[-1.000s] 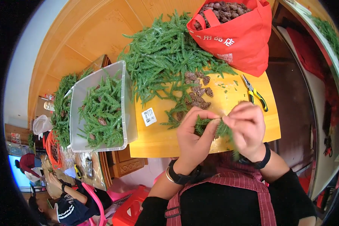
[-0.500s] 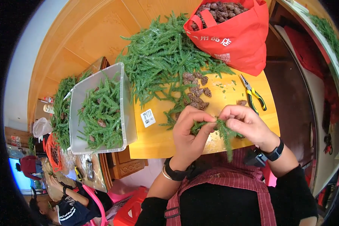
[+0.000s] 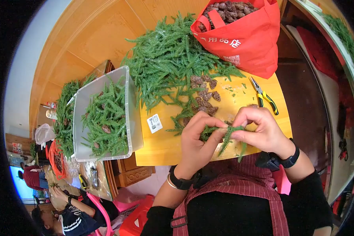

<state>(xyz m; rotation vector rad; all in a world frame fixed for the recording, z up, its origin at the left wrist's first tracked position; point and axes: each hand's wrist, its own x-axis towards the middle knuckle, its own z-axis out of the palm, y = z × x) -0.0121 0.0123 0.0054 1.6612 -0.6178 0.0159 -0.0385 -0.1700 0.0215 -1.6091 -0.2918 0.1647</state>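
Over the table's near edge, my left hand (image 3: 202, 135) and my right hand (image 3: 259, 128) meet at a green artificial pine sprig (image 3: 226, 139). Left thumb and forefinger pinch it at one end, and the right fingertips grip it close by. Its needled strands hang below the fingers; the stem itself is mostly hidden. Just beyond my left hand lie several brown pine cones (image 3: 205, 104). A large heap of green pine sprigs (image 3: 165, 59) spreads behind them. Pliers with yellow and black handles (image 3: 266, 98) rest beyond my right hand.
A clear plastic bin (image 3: 133, 135) of sprigs and cones stands left. At the back right is a red bag (image 3: 247, 47) full of pine cones. A white label card (image 3: 154, 123) lies on the yellow table (image 3: 161, 149). Another person (image 3: 78, 212) sits at a table, lower left.
My right hand has shifted slightly right and turned, its fingers more spread from the left. The sprig's hanging strands have swung and now sit differently below the fingers.
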